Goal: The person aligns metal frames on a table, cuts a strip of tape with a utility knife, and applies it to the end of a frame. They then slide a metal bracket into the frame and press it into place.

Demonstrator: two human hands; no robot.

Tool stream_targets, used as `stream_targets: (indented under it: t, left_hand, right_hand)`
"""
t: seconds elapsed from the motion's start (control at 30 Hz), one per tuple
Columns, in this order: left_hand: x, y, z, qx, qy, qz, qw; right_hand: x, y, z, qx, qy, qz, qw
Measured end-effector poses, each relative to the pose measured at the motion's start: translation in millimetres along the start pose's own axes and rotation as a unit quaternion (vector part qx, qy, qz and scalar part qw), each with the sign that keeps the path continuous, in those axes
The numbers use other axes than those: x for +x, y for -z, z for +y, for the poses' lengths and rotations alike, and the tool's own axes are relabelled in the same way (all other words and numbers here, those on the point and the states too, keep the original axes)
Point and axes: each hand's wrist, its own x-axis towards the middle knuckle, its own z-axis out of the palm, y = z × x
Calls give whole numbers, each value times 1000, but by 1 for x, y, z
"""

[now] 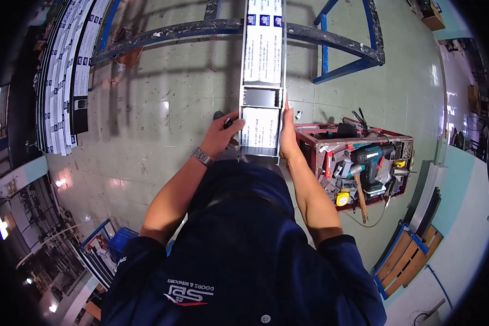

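- The tiled workshop floor (163,130) looks smooth and slightly shiny; a dropped part could skid or get scratched on it.
- The long profile assembly (263,60), faced with printed film, lies across the blue steel stand (337,39), its near end reaching the wearer's waist. That end projects past the stand, so a downward push there could tip or slide it.
- The left grip (217,136) is curled, seemingly around a small dark object (228,123), its thumb at the assembly's left side. With fingers shared between the two, its hold on the side could be weak, and the object could slip or scrape the film.
- The right grip (289,138) lies lengthwise along the right side. Its fingers are partly hidden, so whether it is clenched cannot be told; uneven pressure between the two sides could twist the assembly.
- Bare skin close to the side edges and the cross-piece (262,87) could get nicked or pinched if the parts shift.
- The metal watch (202,157) on the left wrist could mark the profile if the arm swung inward.
- The red tool crate (309,140) stands near the right forearm, a hammer handle (361,198) jutting over its rim; a sideways step or low elbow could catch it.
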Motion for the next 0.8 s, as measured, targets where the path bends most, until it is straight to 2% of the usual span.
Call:
stream_targets:
  t: [0.07, 0.13, 0.2, 0.27, 0.33, 0.37, 0.4, 0.47, 0.5, 0.53, 0.6, 0.63, 0.7, 0.73, 0.8]
  left_hand:
    - [3, -1, -1, -17, -9, -5, 1000]
    - [-5, -10, 11, -30, -31, -17, 999]
    - [-8, -8, 19, -3, 20, -6, 1000]
    - [-8, -9, 19, -5, 12, 11, 1000]
    - [-11, -12, 24, 18, 8, 14, 1000]
    - [-8, -9, 19, 36, -18, 1, 999]
    - [-7, -7, 19, 34, -25, 3, 999]
    - [-7, -2, 18, 86, 0, -5, 996]
    - [-3, 0, 11, 82, -26, -7, 996]
    - [-2, 0, 10, 78, -28, -7, 997]
    - [1, 0, 8, 89, -46, -16, 995]
    - [1, -2, 7, 83, -58, -12, 995]
    - [-2, -4, 8, 80, -49, -17, 995]
    - [-3, -3, 12, 85, -42, -14, 995]
    - [-6, -5, 17, 78, -30, -10, 996]
  right_hand:
    - [0, 6, -5, -56, -16, -12, 998]
    - [0, 14, -5, -141, 4, 15, 990]
    - [-7, 16, -12, -152, 25, 34, 987]
    - [-19, 13, -21, -180, 48, 66, 980]
    - [-20, 21, -23, -279, 62, 38, 957]
    - [-20, 20, -27, -324, 86, 66, 940]
    - [-17, 14, -40, -368, 110, 94, 918]
    - [-4, 0, -81, -473, 233, 48, 848]
    - [5, -13, -103, -593, 245, 8, 767]
    - [16, -27, -118, -664, 248, -46, 704]
    - [41, -44, -123, -765, 254, -77, 586]
    - [45, -43, -119, -770, 248, -75, 582]
    - [56, -45, -110, -824, 173, -130, 523]
    - [60, -47, -115, -829, 166, -130, 518]
    - [61, -49, -132, -795, 81, -187, 572]
